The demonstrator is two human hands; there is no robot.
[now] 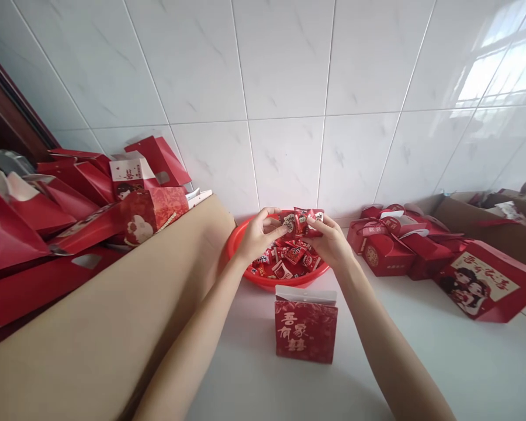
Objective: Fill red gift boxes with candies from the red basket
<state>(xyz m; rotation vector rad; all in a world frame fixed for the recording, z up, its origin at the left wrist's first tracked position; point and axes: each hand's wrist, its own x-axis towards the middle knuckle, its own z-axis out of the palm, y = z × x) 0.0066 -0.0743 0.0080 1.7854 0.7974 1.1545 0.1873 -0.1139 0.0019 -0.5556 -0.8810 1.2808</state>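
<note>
Over a red plastic basin (233,244) of wrapped candies (294,254), both my hands are raised together. My left hand (263,233) pinches red-wrapped candies at its fingertips. Between thumb and fingers, my right hand (328,238) grips more red-wrapped candies (304,221), close against those in the left. How many pieces each hand has cannot be made out. Below the basin, nearer to me, a small red gift box (305,332) with pale lettering stands upright on the white surface, its top flaps up.
A big cardboard box (175,263) at left holds several red gift boxes (79,181). To the right, several closed red boxes (388,245) sit beside a larger printed one (486,286). Behind them stands another cardboard carton (477,225). White wall tiles (284,158) rise behind the basin.
</note>
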